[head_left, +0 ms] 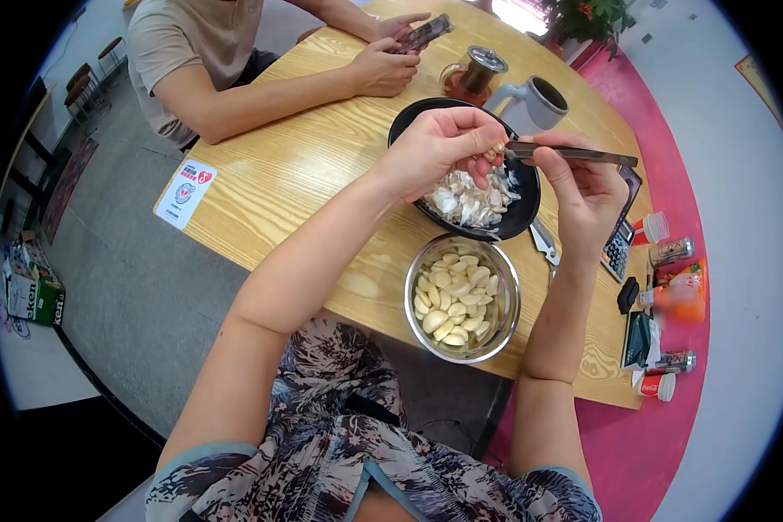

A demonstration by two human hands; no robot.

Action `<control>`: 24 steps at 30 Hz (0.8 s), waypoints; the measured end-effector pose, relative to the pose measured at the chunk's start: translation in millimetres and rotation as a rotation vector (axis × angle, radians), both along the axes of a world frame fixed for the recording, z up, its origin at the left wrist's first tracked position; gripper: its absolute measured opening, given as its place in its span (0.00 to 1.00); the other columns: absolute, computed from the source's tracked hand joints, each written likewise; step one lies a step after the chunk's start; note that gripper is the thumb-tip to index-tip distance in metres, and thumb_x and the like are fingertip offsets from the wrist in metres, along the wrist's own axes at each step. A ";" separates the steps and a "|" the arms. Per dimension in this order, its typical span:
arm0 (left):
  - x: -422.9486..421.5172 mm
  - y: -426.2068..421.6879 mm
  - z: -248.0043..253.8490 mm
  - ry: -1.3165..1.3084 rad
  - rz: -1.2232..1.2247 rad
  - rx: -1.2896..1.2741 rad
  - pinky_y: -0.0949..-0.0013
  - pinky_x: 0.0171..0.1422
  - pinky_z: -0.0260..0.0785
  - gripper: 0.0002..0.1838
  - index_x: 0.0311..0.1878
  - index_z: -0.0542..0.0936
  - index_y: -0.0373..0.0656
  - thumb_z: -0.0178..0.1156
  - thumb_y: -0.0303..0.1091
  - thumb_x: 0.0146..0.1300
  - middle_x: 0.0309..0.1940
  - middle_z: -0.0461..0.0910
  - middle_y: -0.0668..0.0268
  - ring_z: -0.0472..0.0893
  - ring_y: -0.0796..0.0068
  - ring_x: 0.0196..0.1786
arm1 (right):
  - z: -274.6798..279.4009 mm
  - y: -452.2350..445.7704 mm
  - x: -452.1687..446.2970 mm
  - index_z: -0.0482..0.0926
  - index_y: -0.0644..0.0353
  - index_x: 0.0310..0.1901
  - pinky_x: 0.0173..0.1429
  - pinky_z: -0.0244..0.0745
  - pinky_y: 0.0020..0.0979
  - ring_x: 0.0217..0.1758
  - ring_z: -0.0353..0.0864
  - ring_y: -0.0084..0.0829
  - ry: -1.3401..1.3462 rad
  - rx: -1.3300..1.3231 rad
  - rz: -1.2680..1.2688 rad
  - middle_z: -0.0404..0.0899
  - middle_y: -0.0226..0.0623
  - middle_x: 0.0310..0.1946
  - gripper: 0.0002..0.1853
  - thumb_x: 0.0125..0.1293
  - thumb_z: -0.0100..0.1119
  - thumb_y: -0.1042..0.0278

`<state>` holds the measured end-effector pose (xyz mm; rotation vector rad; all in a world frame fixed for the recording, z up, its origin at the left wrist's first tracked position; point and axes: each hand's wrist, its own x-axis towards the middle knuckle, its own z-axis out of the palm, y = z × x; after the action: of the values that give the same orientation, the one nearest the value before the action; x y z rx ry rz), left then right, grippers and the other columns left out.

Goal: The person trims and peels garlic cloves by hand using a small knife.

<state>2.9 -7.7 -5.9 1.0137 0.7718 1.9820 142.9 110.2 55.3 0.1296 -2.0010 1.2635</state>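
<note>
Above the black bowl, my left hand pinches a garlic clove between thumb and fingers. My right hand is closed around a small knife, its tip end against or very close to the clove. Papery garlic skins fill the black bowl below both hands. Nearer to me, at the table's edge, stands a steel bowl holding many peeled garlic cloves.
Scissors lie right of the bowls, near a calculator. Behind stand a grey mug and a glass teapot. Across the wooden table, another person holds a phone. Cans and cups line the right side.
</note>
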 end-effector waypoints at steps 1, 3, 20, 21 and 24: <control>0.5 -0.5 0.2 0.021 0.005 -0.014 0.76 0.33 0.77 0.10 0.44 0.78 0.38 0.57 0.36 0.70 0.32 0.80 0.65 0.79 0.83 0.28 | -0.9 0.4 0.1 0.79 0.70 0.44 0.47 0.76 0.22 0.40 0.82 0.23 0.005 -0.021 0.003 0.83 0.38 0.36 0.10 0.61 0.63 0.83; -0.3 0.0 -1.0 0.027 0.012 -0.022 0.76 0.33 0.77 0.10 0.43 0.78 0.38 0.57 0.36 0.70 0.32 0.80 0.65 0.79 0.83 0.28 | -0.8 -1.4 0.3 0.80 0.70 0.43 0.46 0.76 0.21 0.39 0.82 0.23 -0.002 -0.039 -0.011 0.83 0.38 0.36 0.09 0.61 0.63 0.83; 1.9 0.1 1.2 0.012 -0.007 0.002 0.74 0.41 0.78 0.10 0.47 0.78 0.37 0.58 0.33 0.68 0.36 0.81 0.65 0.81 0.79 0.35 | 2.6 1.3 -2.8 0.80 0.70 0.42 0.45 0.76 0.20 0.38 0.82 0.23 0.163 -0.032 -0.180 0.83 0.37 0.35 0.08 0.61 0.63 0.81; 2.1 0.8 0.4 0.003 0.012 0.000 0.74 0.41 0.78 0.10 0.47 0.78 0.37 0.58 0.33 0.68 0.36 0.81 0.64 0.81 0.79 0.35 | 4.0 2.1 -1.7 0.80 0.70 0.43 0.45 0.75 0.21 0.39 0.82 0.23 0.125 -0.055 -0.107 0.83 0.37 0.36 0.08 0.61 0.63 0.81; 1.7 0.1 0.5 -0.002 0.015 -0.002 0.73 0.40 0.78 0.10 0.47 0.79 0.37 0.58 0.33 0.68 0.36 0.81 0.64 0.81 0.79 0.34 | 4.3 1.4 -0.8 0.80 0.69 0.44 0.47 0.75 0.21 0.40 0.81 0.23 0.071 -0.056 -0.019 0.83 0.37 0.38 0.09 0.61 0.63 0.82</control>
<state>4.6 -7.6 -5.4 1.0074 0.7825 1.9947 142.1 111.6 59.6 0.1266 -1.9014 1.2841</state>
